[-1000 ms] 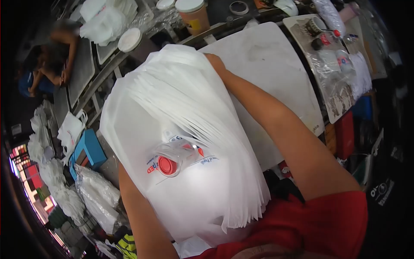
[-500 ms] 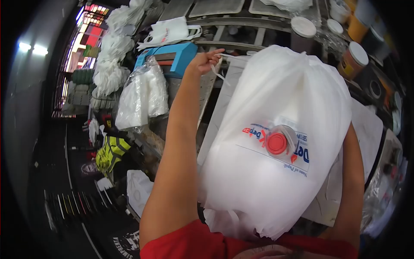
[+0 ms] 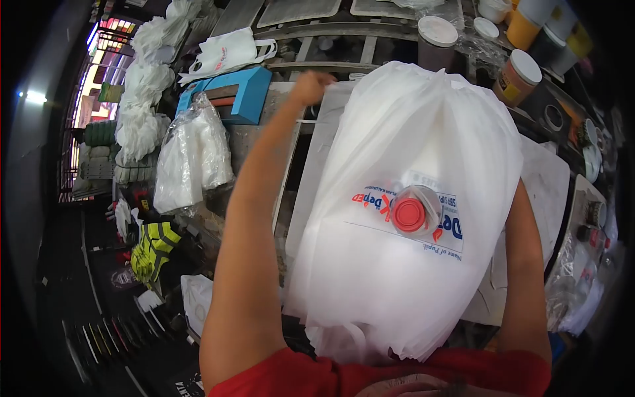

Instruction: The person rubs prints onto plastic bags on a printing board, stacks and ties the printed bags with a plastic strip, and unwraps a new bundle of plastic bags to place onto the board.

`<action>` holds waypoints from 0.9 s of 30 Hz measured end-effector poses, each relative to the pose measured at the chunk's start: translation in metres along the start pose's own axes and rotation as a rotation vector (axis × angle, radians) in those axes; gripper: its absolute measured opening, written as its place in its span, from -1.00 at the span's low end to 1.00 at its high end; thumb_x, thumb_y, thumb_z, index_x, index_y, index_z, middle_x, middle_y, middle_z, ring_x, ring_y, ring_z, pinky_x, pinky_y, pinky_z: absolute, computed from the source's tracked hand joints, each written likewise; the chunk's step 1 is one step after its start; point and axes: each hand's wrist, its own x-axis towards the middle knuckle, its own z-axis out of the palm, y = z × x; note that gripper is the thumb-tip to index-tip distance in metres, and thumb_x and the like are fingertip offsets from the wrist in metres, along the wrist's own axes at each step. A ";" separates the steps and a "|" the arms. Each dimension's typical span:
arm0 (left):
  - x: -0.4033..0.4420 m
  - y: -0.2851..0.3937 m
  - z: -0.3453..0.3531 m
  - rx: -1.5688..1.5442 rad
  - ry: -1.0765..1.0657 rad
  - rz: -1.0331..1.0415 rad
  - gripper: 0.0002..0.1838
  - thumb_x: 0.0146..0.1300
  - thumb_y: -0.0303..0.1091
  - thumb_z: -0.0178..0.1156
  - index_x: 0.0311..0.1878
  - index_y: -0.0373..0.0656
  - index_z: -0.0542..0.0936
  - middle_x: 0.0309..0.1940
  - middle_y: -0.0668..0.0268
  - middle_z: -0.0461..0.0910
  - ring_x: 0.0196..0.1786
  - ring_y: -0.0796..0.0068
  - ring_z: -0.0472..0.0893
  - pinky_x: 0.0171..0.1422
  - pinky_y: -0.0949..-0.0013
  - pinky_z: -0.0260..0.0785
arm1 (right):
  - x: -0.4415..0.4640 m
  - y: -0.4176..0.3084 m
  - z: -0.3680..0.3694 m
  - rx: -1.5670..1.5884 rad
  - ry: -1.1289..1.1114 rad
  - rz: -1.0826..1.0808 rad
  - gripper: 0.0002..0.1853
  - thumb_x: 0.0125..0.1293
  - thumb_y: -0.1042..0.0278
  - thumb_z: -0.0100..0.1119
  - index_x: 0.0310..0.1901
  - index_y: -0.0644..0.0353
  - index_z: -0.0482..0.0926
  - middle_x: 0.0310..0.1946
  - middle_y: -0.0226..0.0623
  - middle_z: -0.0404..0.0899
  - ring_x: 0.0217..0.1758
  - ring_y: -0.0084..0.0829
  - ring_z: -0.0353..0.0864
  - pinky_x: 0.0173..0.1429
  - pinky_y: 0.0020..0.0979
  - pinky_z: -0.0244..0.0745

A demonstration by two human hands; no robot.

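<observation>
A big stack of white cloth bags (image 3: 370, 284), printed with blue and red lettering, fills the middle in front of me. On top of the print is a clear plastic container with a red cap (image 3: 409, 213). My left hand (image 3: 313, 87), slightly blurred, is closed beside the stack's upper left corner. A thin white string shows in its fingers a moment earlier; now little of it can be made out. Along the stack's right side runs my right forearm (image 3: 526, 258); the hand itself is hidden behind the bags.
A blue device (image 3: 248, 96) and a plastic-wrapped white bundle (image 3: 195, 155) lie at left. Beyond them is a folded white bag (image 3: 221, 56). Lidded tubs (image 3: 517, 78) stand at upper right. White sheets (image 3: 539, 192) lie beneath the stack, over metal rails.
The view has shifted, so the surroundings sit differently in frame. My left hand has turned, its fingers now more curled and less visible. The bag stack and red-capped container stay together.
</observation>
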 end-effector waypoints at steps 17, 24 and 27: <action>-0.123 0.031 0.135 -0.310 -0.393 -0.107 -0.71 0.11 -0.42 0.21 -0.09 -0.26 0.70 -0.27 0.03 0.71 -0.17 0.21 0.71 -0.03 0.26 0.53 | -0.026 0.005 0.007 0.042 -0.058 0.079 -0.75 0.30 0.27 0.10 -0.15 0.23 0.65 -0.46 -0.21 0.63 -0.50 -0.33 0.52 -0.39 -0.31 0.40; -0.106 0.021 0.117 -0.390 -0.413 -0.168 -0.72 0.11 -0.41 0.21 -0.10 -0.27 0.70 -0.30 0.04 0.71 -0.21 0.23 0.70 -0.08 0.26 0.53 | -0.035 0.004 0.013 0.051 -0.089 0.091 -0.76 0.31 0.28 0.09 -0.15 0.24 0.65 -0.47 -0.23 0.62 -0.51 -0.36 0.50 -0.41 -0.33 0.38; -0.099 0.020 0.106 -0.415 -0.428 -0.190 -0.72 0.10 -0.41 0.21 -0.11 -0.27 0.70 -0.31 0.04 0.71 -0.22 0.24 0.70 -0.10 0.26 0.52 | -0.036 0.002 0.014 0.056 -0.103 0.096 -0.76 0.31 0.28 0.09 -0.15 0.24 0.65 -0.47 -0.23 0.62 -0.52 -0.37 0.50 -0.41 -0.34 0.37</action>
